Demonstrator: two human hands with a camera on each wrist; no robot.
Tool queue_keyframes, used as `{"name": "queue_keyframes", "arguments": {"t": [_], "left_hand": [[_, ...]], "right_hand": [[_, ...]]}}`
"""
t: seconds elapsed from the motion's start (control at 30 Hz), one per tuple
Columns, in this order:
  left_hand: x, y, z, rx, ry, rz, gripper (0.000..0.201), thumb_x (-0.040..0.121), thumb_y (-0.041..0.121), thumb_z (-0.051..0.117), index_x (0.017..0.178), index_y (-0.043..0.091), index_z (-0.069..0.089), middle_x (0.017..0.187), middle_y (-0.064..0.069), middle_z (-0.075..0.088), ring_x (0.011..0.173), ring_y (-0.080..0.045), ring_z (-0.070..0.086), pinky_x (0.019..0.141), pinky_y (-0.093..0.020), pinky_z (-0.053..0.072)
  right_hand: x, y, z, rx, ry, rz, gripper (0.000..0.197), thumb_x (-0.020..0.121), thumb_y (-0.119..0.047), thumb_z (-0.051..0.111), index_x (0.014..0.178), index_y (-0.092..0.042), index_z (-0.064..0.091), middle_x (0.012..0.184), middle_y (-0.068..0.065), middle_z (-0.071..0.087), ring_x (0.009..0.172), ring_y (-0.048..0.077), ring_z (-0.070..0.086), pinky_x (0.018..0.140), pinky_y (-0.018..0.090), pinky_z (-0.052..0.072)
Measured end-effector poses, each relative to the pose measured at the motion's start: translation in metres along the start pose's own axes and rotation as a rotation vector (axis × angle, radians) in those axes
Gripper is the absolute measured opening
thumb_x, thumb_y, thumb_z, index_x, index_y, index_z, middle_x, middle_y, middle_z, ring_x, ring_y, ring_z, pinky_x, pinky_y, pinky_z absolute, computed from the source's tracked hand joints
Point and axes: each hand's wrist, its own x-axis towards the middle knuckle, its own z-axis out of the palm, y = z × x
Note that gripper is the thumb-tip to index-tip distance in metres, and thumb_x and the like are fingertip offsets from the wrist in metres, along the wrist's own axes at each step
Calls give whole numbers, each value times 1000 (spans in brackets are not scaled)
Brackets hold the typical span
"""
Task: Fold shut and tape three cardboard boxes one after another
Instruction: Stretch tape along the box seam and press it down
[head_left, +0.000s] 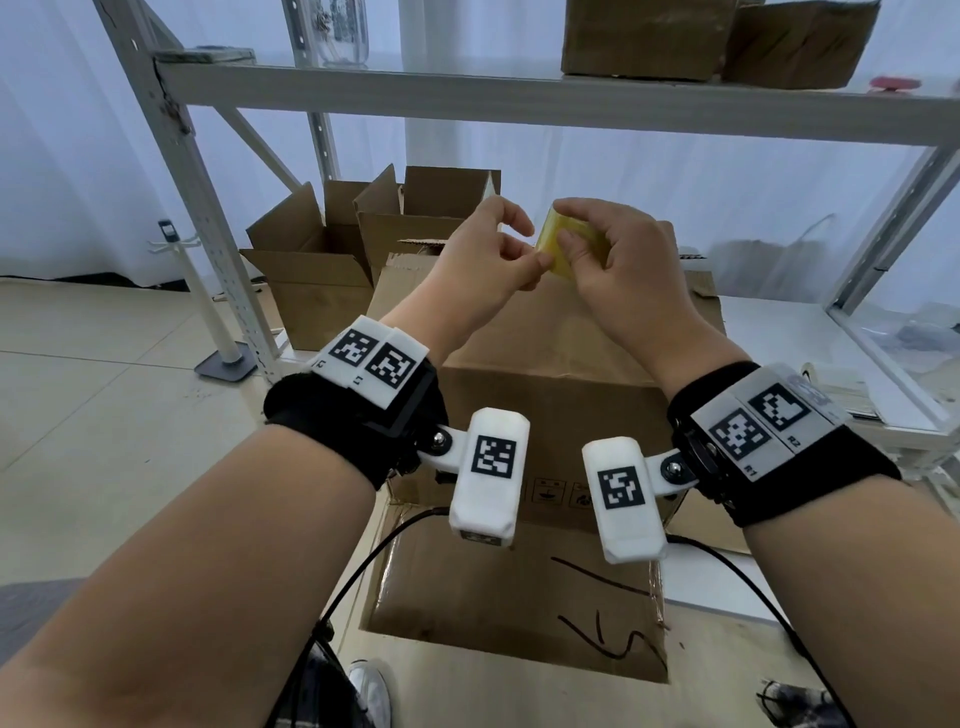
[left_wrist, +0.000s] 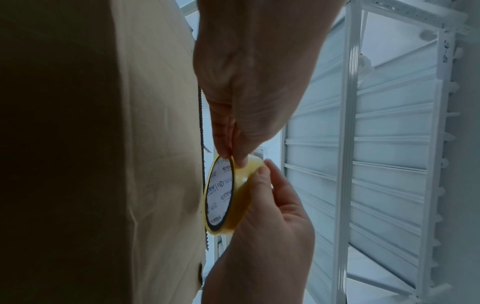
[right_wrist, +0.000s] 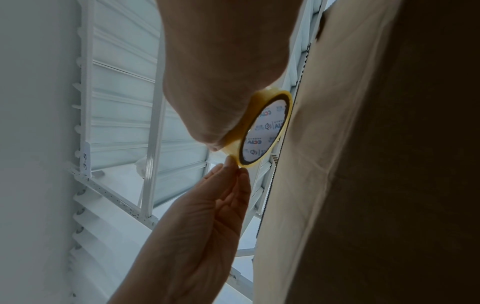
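Note:
A yellow tape roll (head_left: 558, 241) (left_wrist: 239, 195) (right_wrist: 262, 131) is held up over a large cardboard box (head_left: 545, 332) whose rear flap stands upright. My right hand (head_left: 576, 244) (left_wrist: 259, 174) (right_wrist: 221, 123) grips the roll around its rim. My left hand (head_left: 519, 254) (left_wrist: 233, 158) (right_wrist: 235, 166) pinches the roll's edge with thumb and fingertip. Whether a loose tape end is lifted cannot be made out. The box's near top panel (head_left: 519, 587) bears black scribbles. In both wrist views the box wall (left_wrist: 155, 144) (right_wrist: 337, 164) stands close beside the roll.
Two open cardboard boxes (head_left: 311, 270) (head_left: 421, 208) stand behind, at the left. A white metal rack (head_left: 208, 223) surrounds them; its upper shelf carries two closed boxes (head_left: 644, 36) (head_left: 800, 41) and a glass jar (head_left: 340, 31). A white stand (head_left: 218, 312) is on the floor at left.

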Motion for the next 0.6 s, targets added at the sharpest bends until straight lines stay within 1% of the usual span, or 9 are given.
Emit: {"name": "queue_keyframes", "arguments": {"t": [0.07,0.17,0.2,0.23,0.27,0.3,0.4,0.47,0.6], "left_hand": [[3,-2,2,9,32,-15,32,86,21,69,110,18,48,90,3,63,87,-10,63,83,-24,54],[6,-7,0,-43,33,-75,41,84,25,72,117,15,49,98,4,63,95,-10,62,85,-23,52],[6,-8,-1,-53,28,-76,41,84,24,72,117,14,50,98,4,64,95,-10,62,85,-23,52],[6,-9,-1,-58,21,-67,39,84,23,72,116,13,53,97,3,64,95,-10,62,84,-21,52],[6,-9,-1,-57,15,-52,37,84,21,72,115,10,56,97,1,65,94,-10,62,83,-20,52],[6,-9,-1,-52,8,-39,35,85,20,71,115,7,59,98,-1,66,93,-11,63,81,-18,53],[5,-10,1,-72,5,-30,30,85,18,70,111,3,63,96,-8,68,85,-11,65,75,-15,54],[5,-10,2,-112,29,-31,28,85,18,71,107,1,65,90,-9,68,78,-12,65,74,-17,55],[3,-8,7,-130,70,-10,22,85,17,71,100,2,66,81,-5,68,75,-12,65,77,-23,57]], "right_hand": [[0,0,0,-10,-6,9,34,97,-23,55,130,-15,59,128,1,62,118,17,53,98,20,33],[0,2,0,-53,0,-14,34,96,-24,55,129,-15,60,125,2,64,116,17,54,91,8,24],[0,2,1,-62,8,-30,33,96,-24,55,128,-15,60,123,2,65,114,18,55,91,9,25],[0,2,1,-69,14,-47,33,96,-23,56,127,-14,61,121,2,66,112,18,56,92,15,27],[0,2,1,-77,16,-61,33,96,-23,56,126,-14,61,119,3,67,111,19,57,92,21,28],[-1,3,1,-87,18,-71,32,95,-23,57,126,-14,62,119,3,67,111,19,57,90,22,27],[-1,5,1,-104,38,-89,32,95,-23,57,124,-13,63,117,4,68,109,19,58,83,12,23],[-1,5,2,-106,67,-99,32,94,-23,57,123,-12,64,116,5,68,108,20,59,83,4,22],[-1,4,4,-86,134,-78,31,95,-24,55,122,-11,65,117,5,68,108,20,60,84,7,23]]}}
